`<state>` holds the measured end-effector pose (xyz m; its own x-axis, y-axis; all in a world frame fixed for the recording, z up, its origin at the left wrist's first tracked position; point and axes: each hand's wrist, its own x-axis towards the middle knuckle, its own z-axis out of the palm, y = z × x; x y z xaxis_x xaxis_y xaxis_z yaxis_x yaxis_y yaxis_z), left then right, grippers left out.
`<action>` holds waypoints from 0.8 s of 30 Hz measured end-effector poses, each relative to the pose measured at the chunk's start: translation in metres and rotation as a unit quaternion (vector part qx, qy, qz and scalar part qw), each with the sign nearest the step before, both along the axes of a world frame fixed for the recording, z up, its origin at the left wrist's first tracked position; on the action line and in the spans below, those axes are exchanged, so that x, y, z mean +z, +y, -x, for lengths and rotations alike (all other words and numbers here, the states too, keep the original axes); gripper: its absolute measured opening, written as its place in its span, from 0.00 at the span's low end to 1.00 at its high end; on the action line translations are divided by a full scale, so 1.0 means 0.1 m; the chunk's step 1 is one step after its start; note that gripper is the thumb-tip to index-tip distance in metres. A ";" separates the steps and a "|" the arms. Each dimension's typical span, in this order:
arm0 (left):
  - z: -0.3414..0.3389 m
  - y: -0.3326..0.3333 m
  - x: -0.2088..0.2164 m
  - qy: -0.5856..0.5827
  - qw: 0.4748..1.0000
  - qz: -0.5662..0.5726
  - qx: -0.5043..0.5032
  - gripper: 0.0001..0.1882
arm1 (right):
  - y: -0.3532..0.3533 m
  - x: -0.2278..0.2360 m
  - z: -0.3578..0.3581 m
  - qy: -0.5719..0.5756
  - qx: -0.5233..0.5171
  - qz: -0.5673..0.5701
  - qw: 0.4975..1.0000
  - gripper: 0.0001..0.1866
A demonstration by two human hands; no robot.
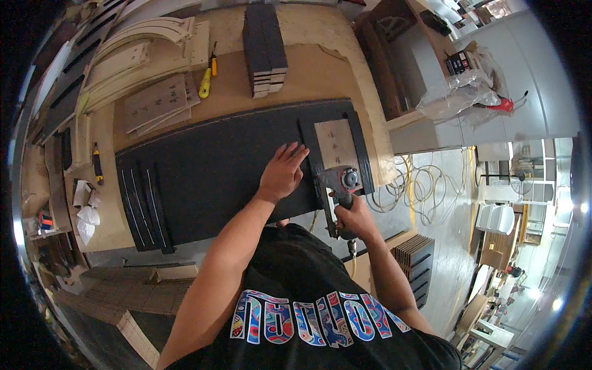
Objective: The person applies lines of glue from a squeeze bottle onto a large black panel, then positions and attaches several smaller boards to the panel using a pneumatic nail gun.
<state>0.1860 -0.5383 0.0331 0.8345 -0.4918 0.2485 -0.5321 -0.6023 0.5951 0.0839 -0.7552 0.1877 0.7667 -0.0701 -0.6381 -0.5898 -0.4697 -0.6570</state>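
Observation:
A large black panel (216, 169) lies across the workbench in front of me. My left hand (285, 171) rests on it, palm down with fingers stretched out, beside a narrow black strip (306, 143). Gripped in my right hand (356, 217) is a pneumatic nail gun (342, 180), its hose fitting pointing down toward me. The tool's nose end sits over the black strip near the panel's right end; the exact contact point cannot be made out. Between two black strips lies a bare brown board (336, 143) with handwriting. More thin black strips (140, 206) lie at the panel's left end.
Stacked black boards (265, 46) stand at the bench's far side. A yellow-handled screwdriver (205, 83) and brown boards (161, 102) lie behind the panel. Coiled air hoses (425, 185) cover the floor to the right. A brown cabinet (401, 55) stands far right, slatted stacks (414, 262) near right.

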 end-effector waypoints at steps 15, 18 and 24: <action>-0.47 0.14 -0.06 0.015 1.000 -0.001 -0.024 0.25 | -0.02 -0.11 0.01 0.025 -0.031 0.017 0.999 0.19; -0.50 0.13 -0.07 -0.008 1.000 0.014 -0.020 0.24 | 0.02 0.05 -0.20 0.000 -0.050 -0.037 0.998 0.19; -0.50 0.15 -0.04 -0.004 1.000 0.019 -0.021 0.24 | -0.09 -0.19 -0.66 -0.043 -0.068 -0.057 0.995 0.22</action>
